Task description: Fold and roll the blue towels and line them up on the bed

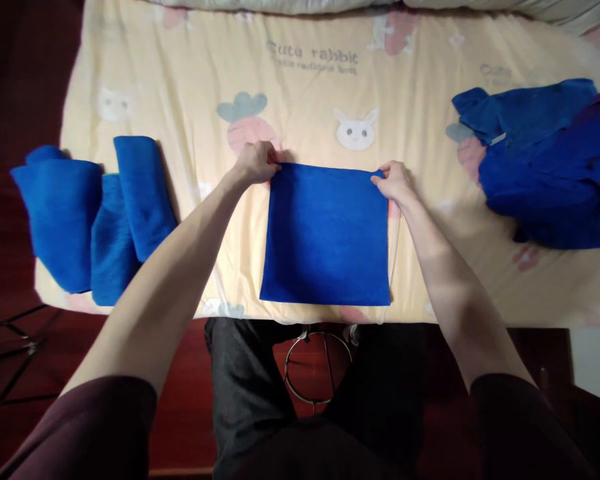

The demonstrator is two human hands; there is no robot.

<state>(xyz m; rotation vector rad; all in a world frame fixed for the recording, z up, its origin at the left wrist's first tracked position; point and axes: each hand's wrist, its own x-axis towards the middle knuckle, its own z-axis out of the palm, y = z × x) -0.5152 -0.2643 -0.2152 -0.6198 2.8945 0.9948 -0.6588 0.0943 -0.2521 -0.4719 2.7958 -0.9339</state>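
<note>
A blue cloth lies flat in a near square on the patterned bedspread, in front of my body. Its far left corner is pinched between the fingers of my left hand. My right hand grips the far right corner in the same way, thumb and fingers closed on the edge. The near edge of the cloth rests close to the front edge of the bed.
Several folded or rolled blue cloths lie at the left of the yellow bedspread. A loose, crumpled blue pile is at the right. Below the bed's front edge a round metal stool frame shows between my legs.
</note>
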